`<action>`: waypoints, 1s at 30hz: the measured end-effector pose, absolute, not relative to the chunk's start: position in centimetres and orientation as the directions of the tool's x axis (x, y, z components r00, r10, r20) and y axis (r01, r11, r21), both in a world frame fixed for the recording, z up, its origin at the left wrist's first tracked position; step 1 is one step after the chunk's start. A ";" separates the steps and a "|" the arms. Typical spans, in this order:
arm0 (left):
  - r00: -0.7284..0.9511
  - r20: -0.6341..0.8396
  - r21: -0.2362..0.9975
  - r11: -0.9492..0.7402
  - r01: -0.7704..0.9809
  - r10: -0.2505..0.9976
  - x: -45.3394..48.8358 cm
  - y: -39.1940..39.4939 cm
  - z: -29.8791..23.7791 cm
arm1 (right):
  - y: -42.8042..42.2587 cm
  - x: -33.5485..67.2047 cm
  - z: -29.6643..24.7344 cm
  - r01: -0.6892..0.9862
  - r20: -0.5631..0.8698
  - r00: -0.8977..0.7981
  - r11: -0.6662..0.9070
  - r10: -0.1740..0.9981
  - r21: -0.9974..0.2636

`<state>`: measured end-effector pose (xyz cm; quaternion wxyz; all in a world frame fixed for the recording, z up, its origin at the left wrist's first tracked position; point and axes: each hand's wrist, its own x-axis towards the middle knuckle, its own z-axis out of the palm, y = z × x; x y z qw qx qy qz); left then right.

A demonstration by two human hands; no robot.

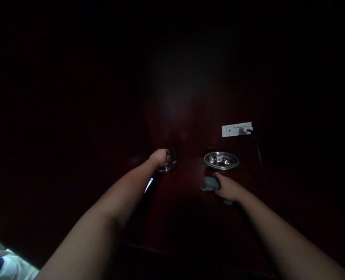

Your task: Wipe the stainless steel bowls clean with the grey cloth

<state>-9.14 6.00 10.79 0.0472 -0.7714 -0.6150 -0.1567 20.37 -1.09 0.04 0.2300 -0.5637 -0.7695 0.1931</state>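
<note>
Head view: pale fabric (10, 264) well to the left of the left grip (160, 156), a bright strip (149, 185) just nearer than it. Reaching with that grip to a shiny round dish (171, 165); cannot tell whether clamped on it. Next, a crumpled grey-green cloth (211, 183) clamped in the right grip (226, 188); just beyond, a metal bowl (221, 160) on the dark red surface (186, 181); farther off, a socket (228, 130) with plug (245, 129) and cord (258, 151).
</note>
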 end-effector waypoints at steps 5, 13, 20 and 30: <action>0.149 0.504 0.274 -0.321 0.907 0.851 -8.4 5.6 12.9 | -1.2 20.1 0.6 0.791 0.200 -0.162 0.249 0.966 -0.560; -0.228 0.436 0.899 -0.435 0.056 0.871 -4.9 3.6 10.2 | -1.3 20.0 1.8 0.780 0.282 0.004 0.173 0.960 -0.601; -0.447 0.098 0.782 -0.346 -0.518 0.889 -1.3 0.9 5.3 | -1.1 20.1 1.7 0.782 0.332 0.035 0.181 0.943 -0.596; -0.514 0.015 0.640 -0.403 -0.654 0.858 -0.9 0.1 3.5 | -0.9 20.2 1.9 0.595 0.251 0.028 0.186 0.967 -0.782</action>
